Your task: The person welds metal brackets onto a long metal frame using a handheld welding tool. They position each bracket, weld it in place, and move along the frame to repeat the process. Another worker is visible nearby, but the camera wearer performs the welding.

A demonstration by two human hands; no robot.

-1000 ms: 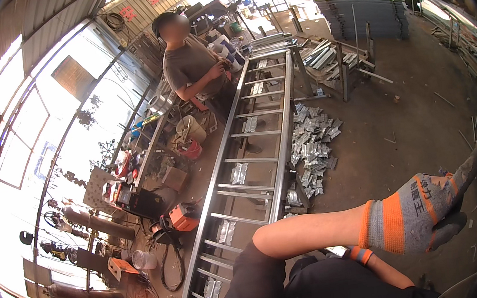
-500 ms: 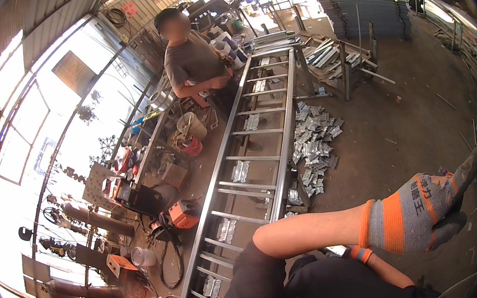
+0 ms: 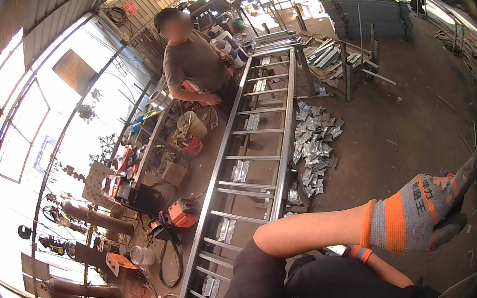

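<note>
My left hand [image 3: 428,210], in a grey and orange knit glove with dark fingertips, reaches across my front to the right. Its index finger points outward and the thumb side stands apart, with nothing visible between them. My right hand [image 3: 361,254] shows only its orange and grey glove cuff below my left forearm; its fingers are hidden. Beside that cuff a bit of shiny metal [image 3: 338,250] peeks out, and I cannot tell whether it is held. To the left of my arms lies a long ladder-like metal frame [image 3: 290,125] with many rungs.
Silver metal plates lie in a pile [image 3: 316,146] on the floor right of the frame. A co-worker [image 3: 191,66] stands at its far left side. Buckets [image 3: 191,125], an orange-black machine [image 3: 183,213] and cables lie left; stacked dark panels [image 3: 364,17] stand far right.
The co-worker's forearm has dropped from the waist to a lower position, and the torso has turned slightly. My own arms have hardly moved.
</note>
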